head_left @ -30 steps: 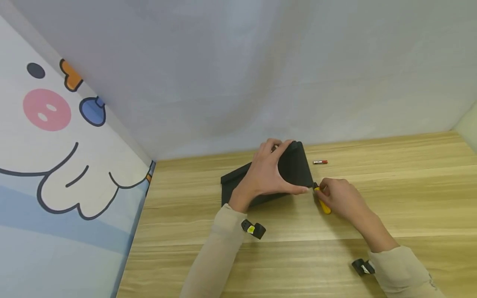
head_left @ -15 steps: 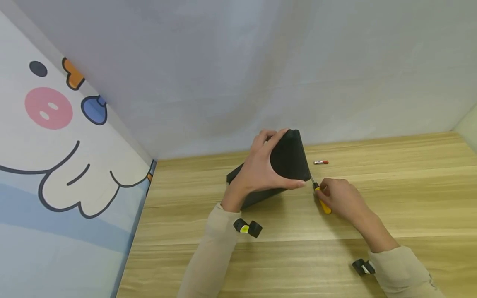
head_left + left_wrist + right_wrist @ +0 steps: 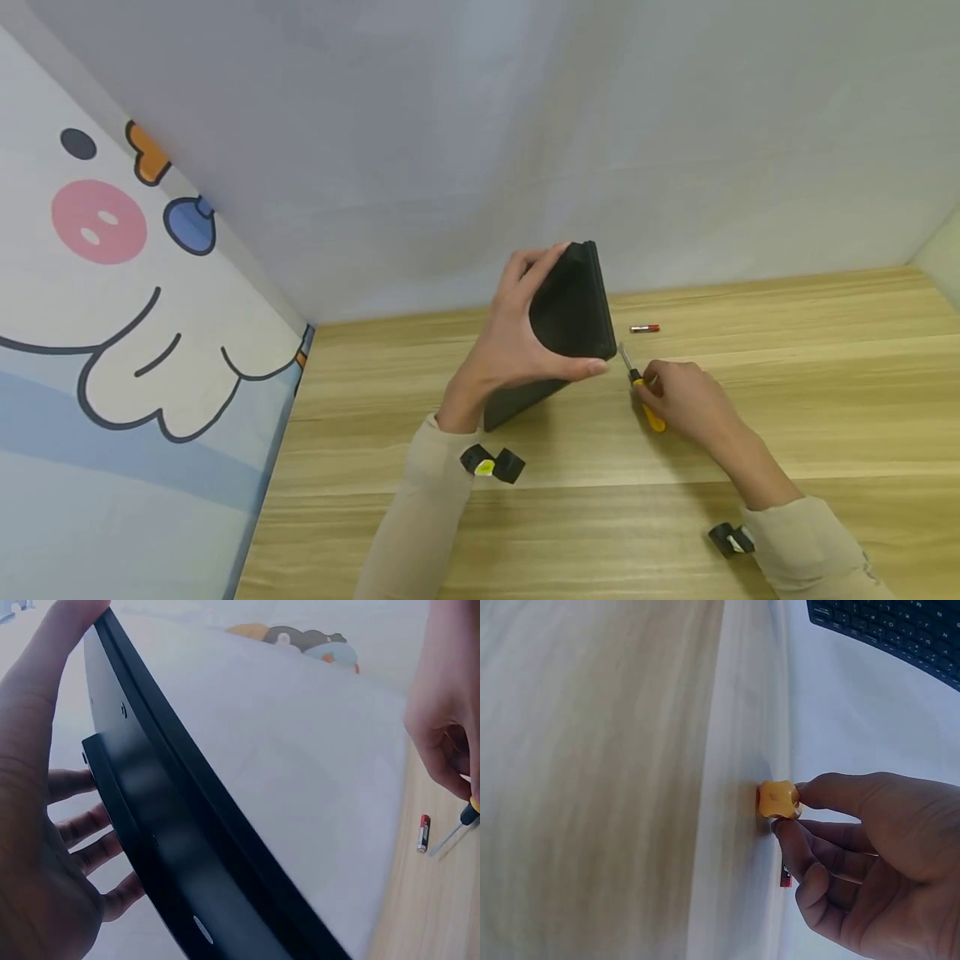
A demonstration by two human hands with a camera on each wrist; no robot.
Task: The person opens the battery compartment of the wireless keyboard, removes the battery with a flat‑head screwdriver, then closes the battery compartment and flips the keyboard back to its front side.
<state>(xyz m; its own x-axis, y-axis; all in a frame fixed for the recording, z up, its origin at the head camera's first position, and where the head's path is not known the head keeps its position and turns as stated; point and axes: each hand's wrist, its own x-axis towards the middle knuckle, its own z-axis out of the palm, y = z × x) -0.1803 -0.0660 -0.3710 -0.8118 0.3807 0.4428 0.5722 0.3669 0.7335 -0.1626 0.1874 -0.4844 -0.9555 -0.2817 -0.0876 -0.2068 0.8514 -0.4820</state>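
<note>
A black keyboard point(image 3: 567, 308) is tipped up, its underside toward the head camera; keys show in the right wrist view on the keyboard point(image 3: 900, 630). My left hand point(image 3: 510, 337) grips it by its edges, thumb at the near corner and fingers at the far edge. To the right, my right hand point(image 3: 688, 398) pinches a screwdriver point(image 3: 649, 408) by its yellow and black handle. The screwdriver's metal shaft points away toward the keyboard, with a small gap between them. In the right wrist view the handle end of the screwdriver point(image 3: 778, 799) sits between thumb and fingers.
A small red and black battery point(image 3: 644, 328) lies on the wooden table point(image 3: 600, 517) beyond the screwdriver tip. A pale wall point(image 3: 585, 142) rises behind the table, and a panel with cartoon drawings point(image 3: 112, 333) stands at the left.
My left hand has lifted and tilted the keyboard more upright, moving it slightly left and away from the screwdriver tip. The right hand and screwdriver have hardly moved.
</note>
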